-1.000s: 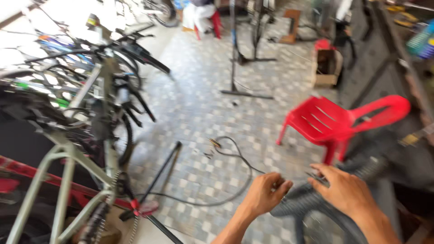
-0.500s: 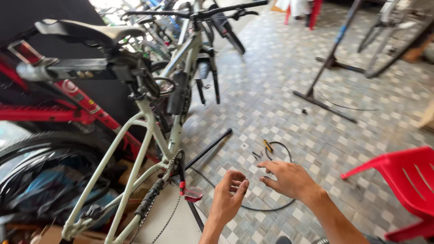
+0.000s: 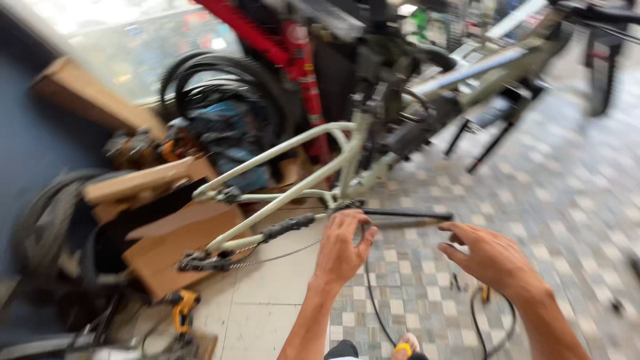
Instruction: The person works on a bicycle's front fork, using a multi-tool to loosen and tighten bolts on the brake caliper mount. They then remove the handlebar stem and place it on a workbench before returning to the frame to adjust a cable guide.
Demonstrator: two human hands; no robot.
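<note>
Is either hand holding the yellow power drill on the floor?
No: the yellow drill lies untouched, while both the left hand and right hand are open and empty.

Both forearms were bare and extended forward from the lower edge of the view. The left hand (image 3: 341, 250) was raised with its back to the camera, fingers loosely curled and holding nothing. The right hand (image 3: 490, 257) was held level with it and well apart, palm turned down, fingers extended leftward and slightly spread, also empty.

Cardboard sheets (image 3: 177, 243) lie left of a yellow drill (image 3: 181, 308), with black tyres (image 3: 223, 80) behind.
</note>
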